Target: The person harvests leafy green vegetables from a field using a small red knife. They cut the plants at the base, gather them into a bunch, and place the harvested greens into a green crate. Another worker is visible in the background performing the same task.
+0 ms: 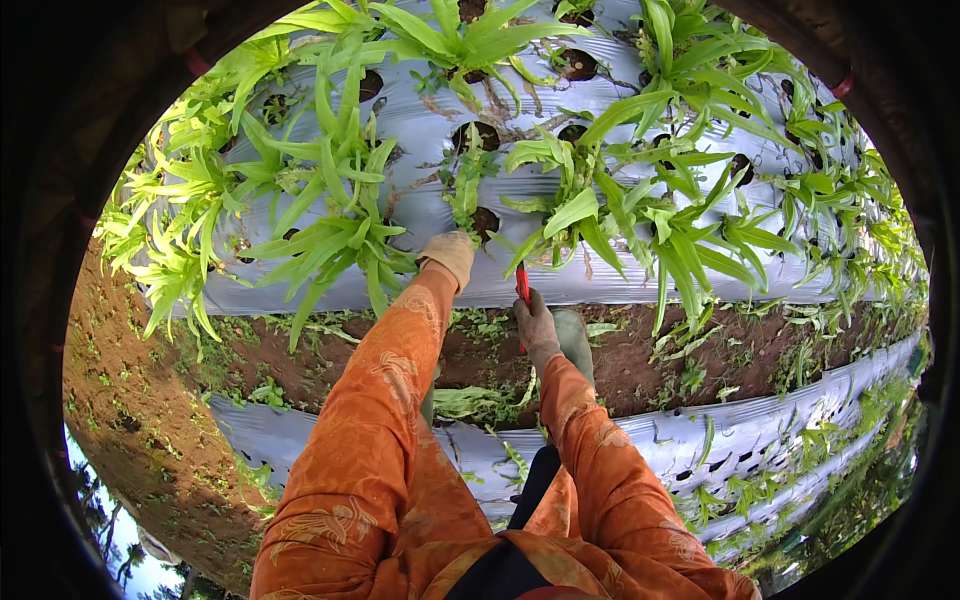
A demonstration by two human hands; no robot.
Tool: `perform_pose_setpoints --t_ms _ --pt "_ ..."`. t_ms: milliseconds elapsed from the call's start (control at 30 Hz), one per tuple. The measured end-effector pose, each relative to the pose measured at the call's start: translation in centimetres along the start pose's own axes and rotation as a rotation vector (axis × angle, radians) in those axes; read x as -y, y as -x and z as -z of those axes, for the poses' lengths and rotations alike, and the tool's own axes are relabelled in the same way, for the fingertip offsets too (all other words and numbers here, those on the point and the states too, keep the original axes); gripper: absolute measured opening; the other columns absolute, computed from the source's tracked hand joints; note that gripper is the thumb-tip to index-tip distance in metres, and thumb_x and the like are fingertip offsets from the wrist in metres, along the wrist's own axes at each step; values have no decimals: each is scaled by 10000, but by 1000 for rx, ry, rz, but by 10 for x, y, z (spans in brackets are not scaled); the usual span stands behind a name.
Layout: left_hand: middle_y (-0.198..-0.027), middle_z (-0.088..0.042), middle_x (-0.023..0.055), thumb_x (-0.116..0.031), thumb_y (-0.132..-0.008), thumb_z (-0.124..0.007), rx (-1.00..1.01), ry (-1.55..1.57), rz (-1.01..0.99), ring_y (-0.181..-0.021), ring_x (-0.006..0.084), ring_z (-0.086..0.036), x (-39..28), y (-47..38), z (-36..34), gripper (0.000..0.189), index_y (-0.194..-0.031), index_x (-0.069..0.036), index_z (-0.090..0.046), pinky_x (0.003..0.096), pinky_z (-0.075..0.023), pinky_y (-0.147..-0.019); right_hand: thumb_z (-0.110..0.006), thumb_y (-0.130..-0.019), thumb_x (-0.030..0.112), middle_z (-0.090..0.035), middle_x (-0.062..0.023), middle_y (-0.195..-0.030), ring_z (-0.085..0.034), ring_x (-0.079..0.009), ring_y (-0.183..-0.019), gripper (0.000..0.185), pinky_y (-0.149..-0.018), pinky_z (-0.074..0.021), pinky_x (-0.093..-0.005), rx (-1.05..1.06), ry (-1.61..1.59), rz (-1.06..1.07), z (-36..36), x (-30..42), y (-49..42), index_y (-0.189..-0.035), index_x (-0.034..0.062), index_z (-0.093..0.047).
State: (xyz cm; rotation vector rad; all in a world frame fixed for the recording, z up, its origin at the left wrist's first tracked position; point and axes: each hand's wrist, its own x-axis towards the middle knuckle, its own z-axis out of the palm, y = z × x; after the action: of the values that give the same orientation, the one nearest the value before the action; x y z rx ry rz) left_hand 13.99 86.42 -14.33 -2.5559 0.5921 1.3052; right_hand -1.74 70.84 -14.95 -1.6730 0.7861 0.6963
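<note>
My left hand (450,259), in a beige glove, reaches to the front of a planting bed covered in silvery plastic mulch film (420,214). Its fingers point away from me and are hidden, so I cannot tell whether they grip anything. Just beyond it is a slender leafy plant (466,184) beside a round planting hole (486,220). To the left, a leafy green plant (352,232) spreads close to the glove. My right hand (536,326) is closed around the red handle of a tool (523,285), whose far end is hard to make out near drooping leaves (570,217).
A soil furrow (637,352) with cut leaves and small weeds runs between the beds. A green boot (574,345) stands in it behind my right hand. Another film-covered bed (645,442) lies nearer me. Bare sloping soil (127,360) is at left.
</note>
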Motion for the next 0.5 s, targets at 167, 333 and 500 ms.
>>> perform_pose_setpoints --t_ms 167,333,500 --pt "-1121 -630 142 -111 -807 -592 92 270 156 -943 315 -649 37 21 13 383 -1185 -56 -558 394 -533 -775 -462 -890 286 -595 -303 -943 -564 -465 -921 362 -758 -428 -512 -34 102 45 -7 16 -21 -1164 49 -464" --pt "-1293 -523 123 -131 -806 -613 92 406 -312 -1148 310 -524 77 61 8 561 -1331 -232 -439 393 -433 -949 -527 -883 272 -614 -264 -946 -596 -430 -892 352 -725 -473 -476 76 198 24 -14 26 -33 -1166 67 -480" --pt "-1238 -552 132 -72 -821 -567 139 614 -265 -1124 308 -533 64 70 -1 474 -1272 -187 -480 373 -434 -939 -534 -879 297 -623 -265 -892 -591 -447 -858 319 -718 -479 -510 -3 365 219 -9 38 -30 -1104 72 -509"
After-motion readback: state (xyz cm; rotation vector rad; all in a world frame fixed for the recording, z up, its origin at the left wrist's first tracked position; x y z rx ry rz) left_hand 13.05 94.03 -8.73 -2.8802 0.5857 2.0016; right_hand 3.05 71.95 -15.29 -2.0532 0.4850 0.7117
